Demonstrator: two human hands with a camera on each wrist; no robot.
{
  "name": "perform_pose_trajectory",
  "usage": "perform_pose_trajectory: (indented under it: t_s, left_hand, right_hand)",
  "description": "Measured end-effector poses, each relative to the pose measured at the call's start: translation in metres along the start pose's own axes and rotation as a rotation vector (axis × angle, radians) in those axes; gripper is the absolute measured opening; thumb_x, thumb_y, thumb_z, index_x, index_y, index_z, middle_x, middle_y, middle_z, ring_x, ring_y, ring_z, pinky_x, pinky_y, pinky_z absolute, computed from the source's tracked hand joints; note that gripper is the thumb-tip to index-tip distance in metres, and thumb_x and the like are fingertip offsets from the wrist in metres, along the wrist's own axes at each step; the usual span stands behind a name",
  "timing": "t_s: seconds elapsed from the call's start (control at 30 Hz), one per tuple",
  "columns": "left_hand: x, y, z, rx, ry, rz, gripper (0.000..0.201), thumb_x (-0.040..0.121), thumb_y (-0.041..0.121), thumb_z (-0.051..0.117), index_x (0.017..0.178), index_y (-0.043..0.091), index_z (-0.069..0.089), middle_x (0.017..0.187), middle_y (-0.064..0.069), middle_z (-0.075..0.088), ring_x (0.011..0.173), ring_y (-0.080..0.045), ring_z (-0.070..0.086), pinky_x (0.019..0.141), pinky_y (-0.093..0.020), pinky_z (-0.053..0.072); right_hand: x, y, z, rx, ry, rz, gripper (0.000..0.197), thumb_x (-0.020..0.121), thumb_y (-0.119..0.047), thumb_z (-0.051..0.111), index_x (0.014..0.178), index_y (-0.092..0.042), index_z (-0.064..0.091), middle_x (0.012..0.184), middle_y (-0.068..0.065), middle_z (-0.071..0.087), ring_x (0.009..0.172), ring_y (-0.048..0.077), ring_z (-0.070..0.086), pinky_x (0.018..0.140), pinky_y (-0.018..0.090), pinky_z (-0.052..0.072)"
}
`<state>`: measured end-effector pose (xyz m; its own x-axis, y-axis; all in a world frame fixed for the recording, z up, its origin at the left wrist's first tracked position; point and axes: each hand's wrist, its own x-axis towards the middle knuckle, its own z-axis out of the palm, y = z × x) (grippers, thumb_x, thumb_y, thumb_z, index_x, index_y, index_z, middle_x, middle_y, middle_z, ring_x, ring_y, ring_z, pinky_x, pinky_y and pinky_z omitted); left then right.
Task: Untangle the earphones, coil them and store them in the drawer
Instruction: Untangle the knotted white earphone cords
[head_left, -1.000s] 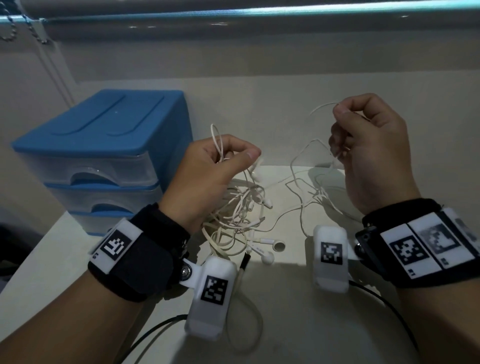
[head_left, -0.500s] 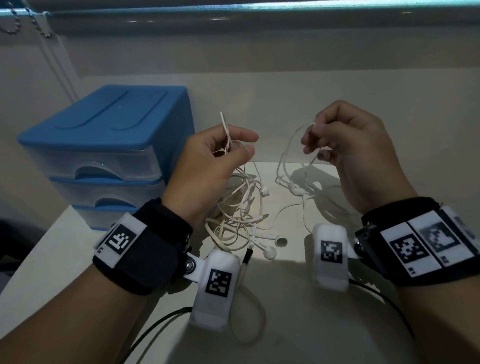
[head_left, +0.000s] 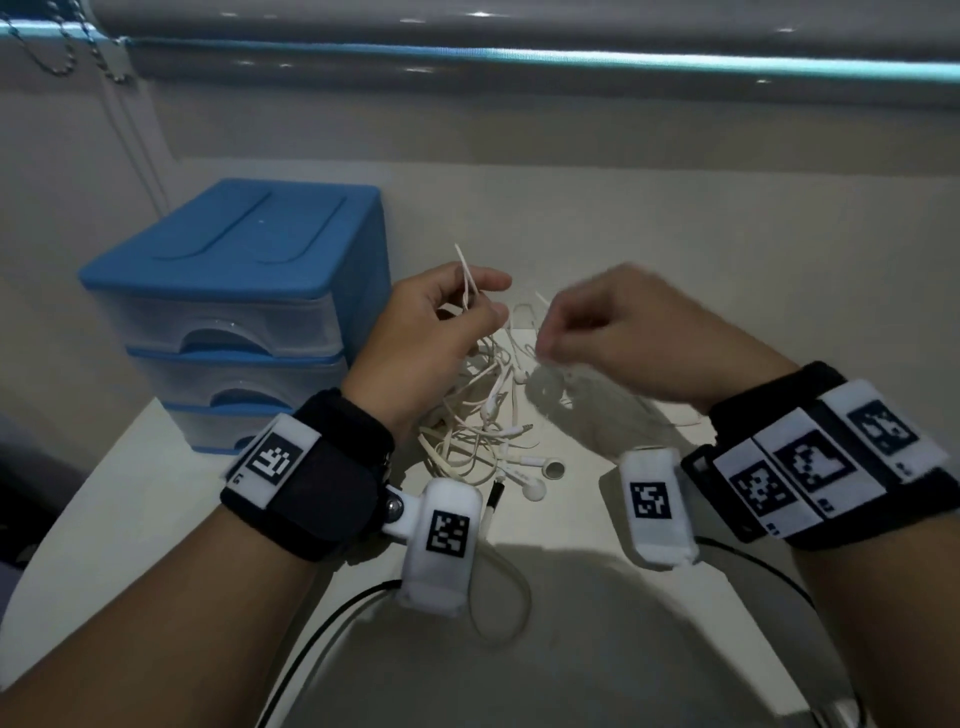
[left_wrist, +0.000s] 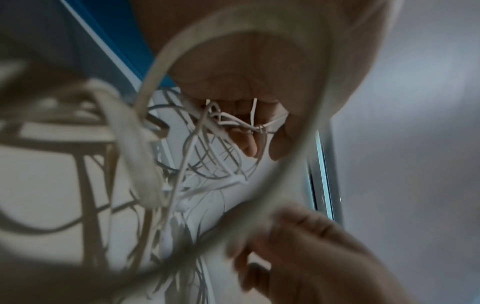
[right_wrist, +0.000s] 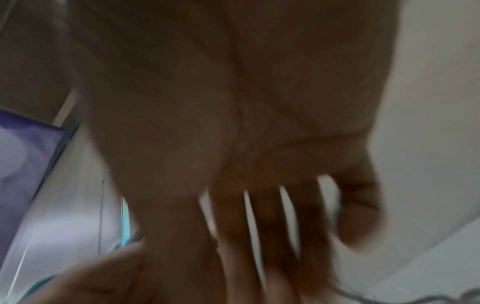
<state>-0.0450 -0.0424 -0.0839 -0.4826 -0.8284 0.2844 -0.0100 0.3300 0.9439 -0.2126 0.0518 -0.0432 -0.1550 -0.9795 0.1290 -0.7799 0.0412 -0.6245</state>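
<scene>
A tangle of white earphones (head_left: 483, 415) lies on the pale table (head_left: 597, 649) between my hands, with its earbuds (head_left: 540, 478) and a black plug (head_left: 493, 501) at the near edge. My left hand (head_left: 491, 301) is raised over the tangle and pinches several strands between thumb and fingers; the pinched wires (left_wrist: 228, 121) show in the left wrist view. My right hand (head_left: 545, 332) is blurred by motion just right of it. Its fingers are curled, and a thin wire rises from the fingertips. The blue three-drawer unit (head_left: 234, 291) stands at the left, drawers closed.
The drawer unit fills the table's back left corner, against the wall. A bead chain (head_left: 67, 52) hangs from the blind at top left. Black cables (head_left: 322, 623) from the wrist cameras trail over the near table. A loose wire loop (head_left: 509, 613) lies near me.
My right hand has dropped and swung left, from high on the right to close beside the left hand. The left hand has stayed pinching its strands, and the wire stretched between the hands has gone slack.
</scene>
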Motion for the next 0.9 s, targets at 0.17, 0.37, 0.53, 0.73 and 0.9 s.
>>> perform_pose_trajectory:
  t_s: [0.17, 0.37, 0.53, 0.73, 0.9]
  left_hand:
    - [-0.001, 0.000, -0.001, -0.006, -0.024, -0.027, 0.027, 0.094, 0.012, 0.066, 0.116, 0.027, 0.072, 0.097, 0.005, 0.066, 0.066, -0.001, 0.060, 0.066, -0.017, 0.049]
    - [-0.004, -0.004, -0.001, 0.016, -0.086, -0.053, 0.038, 0.091, 0.008, 0.069, 0.123, 0.028, 0.069, 0.105, 0.008, 0.068, 0.079, -0.009, 0.067, 0.079, -0.029, 0.056]
    - [-0.009, -0.003, -0.002, 0.018, -0.132, -0.032, 0.052, 0.089, -0.002, 0.070, 0.132, 0.027, 0.064, 0.118, 0.007, 0.066, 0.075, -0.010, 0.060, 0.080, -0.035, 0.059]
    - [-0.008, -0.002, -0.004, 0.005, -0.077, -0.029, 0.052, 0.090, -0.006, 0.067, 0.131, 0.025, 0.064, 0.122, 0.001, 0.065, 0.073, -0.005, 0.061, 0.076, -0.033, 0.061]
    - [-0.005, -0.004, -0.007, 0.023, -0.045, -0.029, 0.050, 0.089, -0.007, 0.064, 0.125, 0.027, 0.067, 0.119, 0.001, 0.067, 0.082, -0.015, 0.061, 0.068, -0.017, 0.055]
  right_hand:
    - [-0.002, -0.006, 0.013, -0.294, -0.350, 0.059, 0.018, 0.082, -0.016, 0.074, 0.088, -0.033, 0.077, 0.085, -0.012, 0.073, 0.081, 0.004, 0.066, 0.079, 0.030, 0.056]
    - [0.003, -0.017, 0.020, -0.467, -0.433, 0.094, 0.027, 0.072, 0.000, 0.075, 0.084, -0.024, 0.074, 0.080, -0.008, 0.074, 0.076, 0.008, 0.067, 0.078, 0.035, 0.061]
    - [0.006, -0.016, 0.022, -0.555, -0.458, 0.006, 0.022, 0.084, -0.004, 0.063, 0.077, -0.023, 0.072, 0.072, -0.011, 0.066, 0.068, 0.002, 0.058, 0.063, 0.023, 0.048]
    - [0.005, -0.005, 0.019, -0.473, -0.476, -0.034, 0.016, 0.083, -0.016, 0.075, 0.090, -0.027, 0.066, 0.099, -0.003, 0.064, 0.090, 0.016, 0.059, 0.075, 0.029, 0.047]
    - [0.005, -0.002, 0.019, -0.537, -0.498, -0.064, 0.026, 0.087, -0.013, 0.065, 0.068, -0.031, 0.060, 0.089, -0.009, 0.065, 0.076, 0.005, 0.056, 0.067, 0.022, 0.040]
